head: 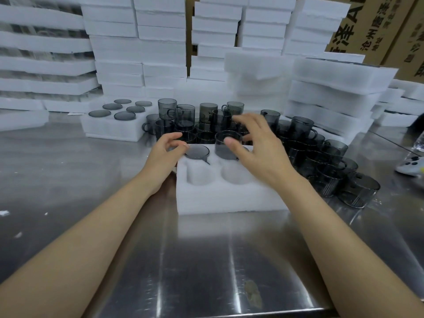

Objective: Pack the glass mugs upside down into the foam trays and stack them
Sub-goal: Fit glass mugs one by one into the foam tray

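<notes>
A white foam tray (229, 198) lies on the steel table in front of me. One smoky glass mug (196, 151) sits upside down in its far-left hole, sunk in. A second mug (226, 143) stands partway into the far-middle hole. Two near holes (200, 175) are bare. My left hand (164, 152) hovers at the tray's left edge, fingers relaxed beside the sunk mug. My right hand (257, 143) is spread above the second mug, thumb near its rim, not gripping it.
Many loose smoky mugs (321, 157) crowd the table behind and right of the tray. A filled foam tray (114, 127) sits at the left back. Tall stacks of foam trays (160, 53) and cardboard boxes (378, 26) line the back. A controller (410, 165) lies far right.
</notes>
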The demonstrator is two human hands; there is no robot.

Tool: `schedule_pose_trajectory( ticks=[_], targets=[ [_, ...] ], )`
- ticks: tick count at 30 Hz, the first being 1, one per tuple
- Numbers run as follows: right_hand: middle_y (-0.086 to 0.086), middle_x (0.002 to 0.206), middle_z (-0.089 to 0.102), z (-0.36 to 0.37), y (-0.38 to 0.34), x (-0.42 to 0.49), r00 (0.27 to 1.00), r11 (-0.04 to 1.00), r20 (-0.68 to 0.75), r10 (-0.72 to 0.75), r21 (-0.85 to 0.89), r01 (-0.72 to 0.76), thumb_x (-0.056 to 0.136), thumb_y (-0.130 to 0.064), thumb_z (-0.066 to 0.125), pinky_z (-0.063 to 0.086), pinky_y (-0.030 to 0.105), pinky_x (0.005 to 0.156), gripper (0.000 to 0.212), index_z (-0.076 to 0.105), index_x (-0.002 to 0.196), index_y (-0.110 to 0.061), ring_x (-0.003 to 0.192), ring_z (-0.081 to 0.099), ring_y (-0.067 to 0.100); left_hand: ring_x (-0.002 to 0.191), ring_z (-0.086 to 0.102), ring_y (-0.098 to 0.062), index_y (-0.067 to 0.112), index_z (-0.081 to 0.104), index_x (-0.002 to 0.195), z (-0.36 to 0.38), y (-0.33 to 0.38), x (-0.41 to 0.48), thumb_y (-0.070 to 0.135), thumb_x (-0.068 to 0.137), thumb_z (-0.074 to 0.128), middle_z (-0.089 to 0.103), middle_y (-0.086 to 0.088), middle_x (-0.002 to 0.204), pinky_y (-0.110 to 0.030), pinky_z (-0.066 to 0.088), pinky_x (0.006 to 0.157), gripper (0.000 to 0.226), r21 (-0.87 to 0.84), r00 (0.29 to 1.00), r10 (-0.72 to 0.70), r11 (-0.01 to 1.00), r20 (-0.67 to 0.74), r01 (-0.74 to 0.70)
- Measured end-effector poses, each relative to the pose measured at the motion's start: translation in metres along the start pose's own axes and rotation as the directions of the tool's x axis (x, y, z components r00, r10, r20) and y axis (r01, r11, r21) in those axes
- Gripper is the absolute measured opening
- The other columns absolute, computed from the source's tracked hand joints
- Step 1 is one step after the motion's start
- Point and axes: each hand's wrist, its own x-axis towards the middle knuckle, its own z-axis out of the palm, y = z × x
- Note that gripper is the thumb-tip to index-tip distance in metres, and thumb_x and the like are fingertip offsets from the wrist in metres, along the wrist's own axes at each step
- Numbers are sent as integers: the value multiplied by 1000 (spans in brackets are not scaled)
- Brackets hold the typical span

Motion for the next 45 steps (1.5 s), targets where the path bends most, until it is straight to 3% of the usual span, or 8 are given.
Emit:
schedule_pose_trajectory(
  ticks=[3,10,15,23,28,32,37,45],
  targets=[
    [-11,157,23,-2,1,0,989,998,136,-65,13,64,98,-48,40,22,38,116,56,25,150,-32,142,24,9,108,59,-10,28,57,117,1,-1,0,20,94,57,66,18,93,-33,44,97,24,-7,999,12,1000,-36,-13],
    [-14,160,-4,-2,0,-1,870,999,494,14,-41,7,92,-60,37,-10,37,119,76,2,152,-31,145,-12,3,58,50,-1,14,60,118,-4,-9,10,10,96,46,56,4,82,-11,42,56,27,61,973,72,996,-220,-60],
    [-11,160,-9,-6,-7,-4,785,991,613,92,-131,-14,90,-64,37,-11,39,119,79,1,152,-34,144,-16,4,81,48,-13,17,52,134,-17,-16,13,12,99,43,50,1,90,-28,40,78,37,469,942,308,857,-134,-213],
    [-17,159,-8,-10,-12,5,662,971,723,197,-238,-29,88,-71,28,-11,42,119,76,6,152,-37,145,-13,2,93,44,-14,28,43,142,-14,-20,10,20,101,41,48,1,102,-39,44,86,42,712,963,228,652,144,-261],
    [-16,154,27,-9,-3,0,804,978,581,128,62,-200,94,-57,41,13,26,116,55,39,144,-35,144,18,4,93,54,-23,20,54,123,-14,-19,11,23,99,43,57,3,97,-42,47,81,27,683,964,255,692,70,-233],
    [-8,128,62,-19,11,4,936,940,178,305,104,-326,96,-31,51,39,24,99,34,60,128,-25,118,55,9,80,52,-18,20,60,104,-14,-19,10,27,97,51,51,16,74,-33,39,63,13,707,951,310,678,-27,-201],
    [3,61,54,-41,29,2,827,820,-44,561,-107,-562,85,-28,50,39,28,56,26,59,65,-14,63,52,26,76,56,-21,11,62,97,-11,-14,8,16,95,55,55,6,72,-30,39,67,9,573,905,368,798,-215,-188],
    [6,84,68,-12,18,1,891,893,-82,447,-21,-450,83,-2,48,53,28,62,22,69,80,-8,72,61,17,65,50,-2,17,62,101,-16,14,3,20,95,56,53,17,72,-22,43,68,10,369,779,496,856,-384,-363]
  ],
)
